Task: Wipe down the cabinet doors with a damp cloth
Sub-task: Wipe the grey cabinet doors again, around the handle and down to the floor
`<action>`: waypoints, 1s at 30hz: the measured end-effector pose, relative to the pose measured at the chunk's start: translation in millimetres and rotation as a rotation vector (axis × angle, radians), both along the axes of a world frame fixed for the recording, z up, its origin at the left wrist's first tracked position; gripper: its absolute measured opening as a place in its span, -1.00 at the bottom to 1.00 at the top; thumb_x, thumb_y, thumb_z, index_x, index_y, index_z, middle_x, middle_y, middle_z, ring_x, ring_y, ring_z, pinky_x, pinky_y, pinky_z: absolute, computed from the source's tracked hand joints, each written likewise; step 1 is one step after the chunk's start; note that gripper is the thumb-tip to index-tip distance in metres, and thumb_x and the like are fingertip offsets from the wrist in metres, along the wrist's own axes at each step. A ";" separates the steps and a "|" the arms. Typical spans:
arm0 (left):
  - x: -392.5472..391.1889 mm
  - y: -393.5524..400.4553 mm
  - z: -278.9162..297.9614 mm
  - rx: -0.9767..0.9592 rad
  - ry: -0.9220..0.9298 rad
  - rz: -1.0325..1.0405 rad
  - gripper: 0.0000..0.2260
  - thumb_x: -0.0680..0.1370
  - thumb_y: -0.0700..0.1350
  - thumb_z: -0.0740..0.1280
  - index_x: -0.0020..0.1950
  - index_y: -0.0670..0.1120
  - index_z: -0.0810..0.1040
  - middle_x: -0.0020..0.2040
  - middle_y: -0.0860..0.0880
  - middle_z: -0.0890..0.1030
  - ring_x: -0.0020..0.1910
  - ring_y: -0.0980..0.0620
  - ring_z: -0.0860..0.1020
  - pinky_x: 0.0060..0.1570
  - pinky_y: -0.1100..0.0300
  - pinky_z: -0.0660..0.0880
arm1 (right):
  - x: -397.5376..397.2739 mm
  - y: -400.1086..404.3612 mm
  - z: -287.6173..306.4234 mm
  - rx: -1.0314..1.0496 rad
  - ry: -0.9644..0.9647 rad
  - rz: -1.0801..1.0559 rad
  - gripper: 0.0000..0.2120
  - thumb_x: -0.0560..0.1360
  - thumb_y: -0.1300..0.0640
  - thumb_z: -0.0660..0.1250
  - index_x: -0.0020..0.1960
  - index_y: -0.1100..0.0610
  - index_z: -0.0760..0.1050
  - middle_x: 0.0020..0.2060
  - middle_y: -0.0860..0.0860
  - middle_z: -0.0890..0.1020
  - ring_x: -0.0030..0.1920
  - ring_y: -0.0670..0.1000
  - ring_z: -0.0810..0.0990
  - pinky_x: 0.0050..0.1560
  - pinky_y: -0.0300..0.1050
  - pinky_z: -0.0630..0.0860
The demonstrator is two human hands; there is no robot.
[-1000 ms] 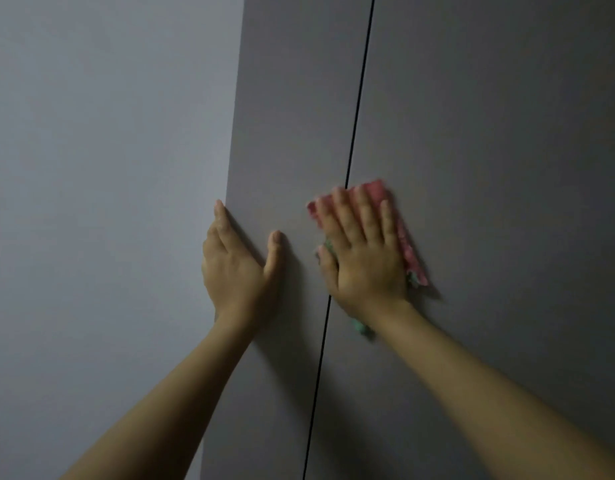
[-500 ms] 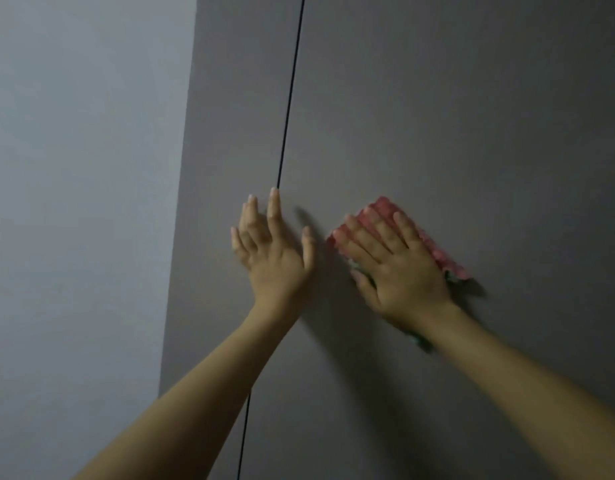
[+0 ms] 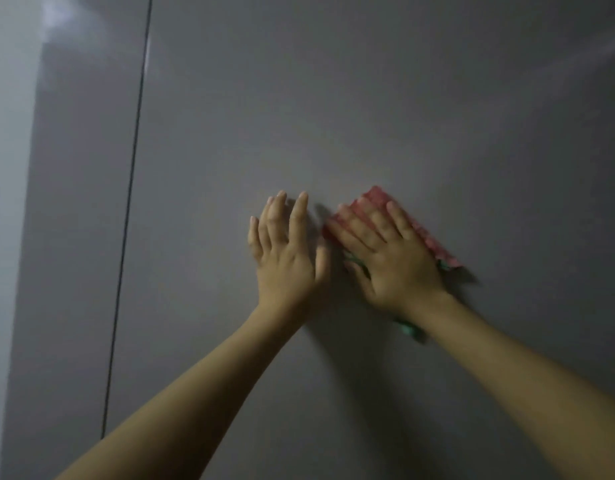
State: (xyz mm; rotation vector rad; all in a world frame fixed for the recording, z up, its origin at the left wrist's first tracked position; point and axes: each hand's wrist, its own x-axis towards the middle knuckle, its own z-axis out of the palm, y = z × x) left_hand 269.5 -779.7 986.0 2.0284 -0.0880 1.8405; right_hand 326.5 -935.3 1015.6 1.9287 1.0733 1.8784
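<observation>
Two grey cabinet doors fill the view, a narrow left door (image 3: pixel 81 237) and a wide right door (image 3: pixel 403 116), split by a thin dark gap (image 3: pixel 131 202). My right hand (image 3: pixel 389 254) lies flat with straight fingers on a folded pink cloth (image 3: pixel 434 242), pressing it against the right door. Green parts of the cloth show under the palm and wrist. My left hand (image 3: pixel 287 251) rests flat on the same door, just left of the cloth, fingers pointing up.
A paler wall (image 3: pixel 8 202) borders the cabinet on the left. No handles show on the doors. The picture is dim and slightly blurred.
Both hands and the cloth have moved right across the doors, from beside the gap onto the wide right door. The left hand left the narrow door's edge.
</observation>
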 end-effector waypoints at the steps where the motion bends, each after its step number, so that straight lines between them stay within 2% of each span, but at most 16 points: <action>1: 4.1 -3.3 -2.0 0.045 0.001 0.027 -0.42 0.46 0.04 0.10 0.46 -0.14 0.33 0.45 -0.29 0.27 0.46 -0.12 0.06 0.46 -0.03 -0.13 | 2.8 -21.9 6.0 -0.053 0.001 0.005 -0.50 0.56 -0.03 0.07 0.48 0.05 0.26 0.47 0.04 0.30 0.48 0.13 0.21 0.49 0.15 0.04; 3: 12.3 -14.7 -4.3 0.065 0.014 0.064 -0.41 0.47 0.04 0.10 0.48 -0.15 0.32 0.48 -0.32 0.21 0.48 -0.15 0.02 0.46 -0.02 -0.18 | 11.6 -71.2 24.6 0.066 0.017 -0.042 -0.48 0.54 -0.03 0.08 0.49 0.03 0.22 0.46 0.06 0.32 0.47 0.14 0.22 0.50 0.11 0.00; 5: 18.4 -19.7 -5.8 0.048 -0.007 0.092 -0.42 0.50 0.06 0.09 0.48 -0.17 0.31 0.49 -0.34 0.19 0.49 -0.18 0.01 0.46 -0.04 -0.21 | 20.7 -109.1 49.5 0.346 0.034 -0.104 -0.47 0.56 -0.03 0.04 0.51 0.06 0.17 0.47 0.10 0.31 0.47 0.16 0.23 0.50 0.09 -0.02; 8: 23.5 -24.3 -7.2 0.062 -0.015 0.133 -0.38 0.52 0.12 0.09 0.51 -0.19 0.25 0.50 -0.36 0.12 0.50 -0.25 -0.02 0.46 -0.08 -0.23 | 21.6 -101.3 55.3 0.776 0.042 -0.116 -0.45 0.57 -0.05 -0.01 0.51 0.12 0.20 0.48 0.13 0.27 0.49 0.20 0.20 0.50 0.13 0.02; 9: 24.6 -26.8 -7.5 0.062 -0.001 0.138 -0.35 0.52 0.15 0.09 0.52 -0.20 0.21 0.50 -0.38 0.08 0.51 -0.28 -0.04 0.45 -0.10 -0.24 | 20.2 -87.4 42.3 0.826 0.034 -0.104 -0.45 0.57 -0.04 0.00 0.51 0.13 0.21 0.48 0.14 0.27 0.48 0.21 0.20 0.49 0.15 0.02; 10: 24.4 -30.3 -6.1 0.045 0.021 0.143 -0.31 0.51 0.18 0.08 0.53 -0.21 0.16 0.51 -0.39 0.03 0.51 -0.31 -0.07 0.45 -0.12 -0.26 | 18.0 -74.0 24.4 0.765 0.028 -0.078 -0.46 0.57 -0.04 0.02 0.51 0.14 0.23 0.47 0.14 0.28 0.48 0.21 0.22 0.49 0.16 0.02; 12: 21.8 -44.0 0.4 -0.027 0.073 0.134 -0.22 0.49 0.27 0.04 0.55 -0.22 0.08 0.52 -0.38 -0.05 0.51 -0.32 -0.14 0.44 -0.16 -0.27 | 13.0 -67.6 -19.6 0.407 0.036 -0.038 -0.48 0.57 -0.02 0.07 0.50 0.10 0.24 0.47 0.09 0.30 0.47 0.19 0.23 0.49 0.18 0.04; 14: 17.6 -57.4 4.1 -0.103 0.126 0.118 -0.13 0.45 0.36 0.00 0.56 -0.21 -0.01 0.52 -0.36 -0.12 0.52 -0.30 -0.20 0.43 -0.15 -0.30 | 12.3 -101.2 -39.8 0.064 0.044 -0.051 -0.48 0.55 -0.02 0.10 0.50 0.04 0.21 0.47 0.02 0.28 0.48 0.14 0.21 0.50 0.16 0.02; 15: 17.3 -60.7 4.7 -0.122 0.144 0.115 -0.10 0.43 0.39 -0.01 0.56 -0.20 -0.05 0.53 -0.35 -0.16 0.52 -0.28 -0.23 0.43 -0.13 -0.33 | 14.6 -124.2 -36.4 0.009 0.049 -0.063 -0.47 0.54 -0.03 0.11 0.49 0.03 0.20 0.46 0.01 0.28 0.48 0.13 0.20 0.51 0.14 -0.01; 17: 17.5 -61.0 3.7 -0.120 0.155 0.109 -0.05 0.40 0.44 0.02 0.57 -0.17 -0.11 0.53 -0.33 -0.20 0.51 -0.26 -0.26 0.42 -0.10 -0.36 | 24.0 -164.4 -19.1 0.147 0.047 -0.110 -0.46 0.54 -0.01 0.09 0.50 0.04 0.18 0.46 0.06 0.31 0.47 0.15 0.21 0.51 0.11 -0.05; 19: 19.8 -58.8 -0.4 -0.103 0.155 0.102 -0.01 0.38 0.47 0.04 0.57 -0.16 -0.13 0.52 -0.33 -0.22 0.51 -0.26 -0.27 0.41 -0.09 -0.37 | 31.0 -193.5 4.0 0.456 0.068 -0.146 -0.47 0.56 -0.01 0.05 0.51 0.11 0.20 0.46 0.14 0.30 0.47 0.20 0.22 0.50 0.10 -0.01; 22: 21.2 -59.8 0.3 -0.091 0.147 0.108 0.03 0.36 0.50 0.03 0.57 -0.17 -0.15 0.52 -0.33 -0.22 0.51 -0.27 -0.26 0.41 -0.12 -0.36 | 31.6 -172.8 2.9 0.867 0.074 -0.149 -0.47 0.58 -0.02 0.02 0.50 0.16 0.23 0.46 0.17 0.30 0.47 0.24 0.23 0.47 0.19 0.09; 23: 20.7 -59.7 1.0 -0.092 0.155 0.111 0.03 0.36 0.51 0.04 0.57 -0.17 -0.15 0.52 -0.33 -0.22 0.51 -0.28 -0.26 0.41 -0.12 -0.35 | 29.8 -156.0 -14.4 0.907 0.066 -0.142 -0.47 0.58 -0.03 0.03 0.50 0.16 0.23 0.46 0.16 0.30 0.47 0.25 0.23 0.47 0.21 0.10; 26: 17.9 -61.9 2.0 -0.092 0.174 0.113 0.03 0.37 0.50 0.07 0.56 -0.16 -0.17 0.52 -0.33 -0.23 0.51 -0.28 -0.26 0.42 -0.13 -0.34 | 18.3 -138.8 -86.1 0.533 0.111 -0.120 -0.46 0.56 -0.04 0.08 0.51 0.09 0.18 0.47 0.08 0.27 0.48 0.19 0.20 0.50 0.15 0.00; 28: 16.4 -60.9 -0.2 -0.078 0.186 0.108 0.02 0.38 0.49 0.08 0.57 -0.16 -0.17 0.52 -0.33 -0.23 0.51 -0.28 -0.26 0.42 -0.13 -0.34 | 16.7 -167.1 -99.2 0.259 0.122 -0.125 -0.45 0.54 -0.04 0.11 0.50 0.04 0.16 0.45 0.02 0.27 0.46 0.17 0.21 0.50 0.13 -0.04; 30: 15.4 -57.5 -0.2 -0.061 0.184 0.103 0.02 0.38 0.48 0.08 0.57 -0.16 -0.15 0.52 -0.34 -0.22 0.51 -0.28 -0.26 0.42 -0.14 -0.33 | 26.0 -197.0 -76.6 0.311 0.100 -0.157 -0.47 0.55 -0.03 0.08 0.50 0.06 0.17 0.45 0.06 0.29 0.45 0.19 0.23 0.49 0.13 -0.03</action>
